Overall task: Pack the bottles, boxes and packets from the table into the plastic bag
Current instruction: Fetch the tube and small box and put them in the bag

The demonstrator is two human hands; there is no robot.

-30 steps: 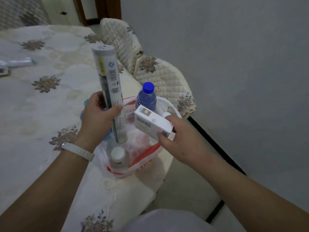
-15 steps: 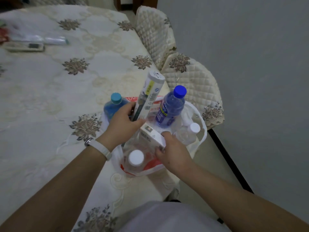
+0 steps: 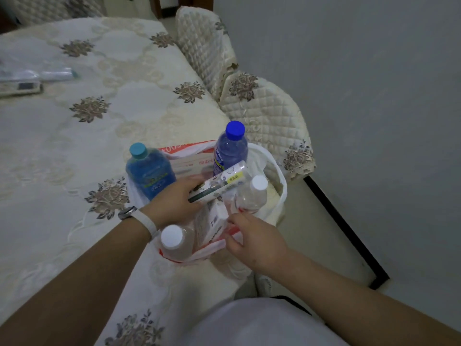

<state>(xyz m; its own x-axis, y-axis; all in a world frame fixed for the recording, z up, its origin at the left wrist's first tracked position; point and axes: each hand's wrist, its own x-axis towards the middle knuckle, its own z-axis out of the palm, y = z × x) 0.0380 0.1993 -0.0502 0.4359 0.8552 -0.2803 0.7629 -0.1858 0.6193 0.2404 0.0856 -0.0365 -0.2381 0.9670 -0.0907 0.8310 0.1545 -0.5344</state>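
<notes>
Tube (image 3: 222, 183): lies slanted across the top of the bag, in the middle of the frame. Its long side runs from lower left to upper right, and the cap end points to the upper right.
Left hand (image 3: 174, 203): fingers and thumb curl round the tube's lower end.
Right hand (image 3: 252, 240): fingers curl at the bag's near rim. They seem to pinch it, but it is blurry.
Plastic bag (image 3: 279, 176): open, at the table (image 3: 74, 146) edge.
Box (image 3: 217, 218): white, in the bag between both hands.
Bottles (image 3: 230, 148): stand upright, caps up.
</notes>
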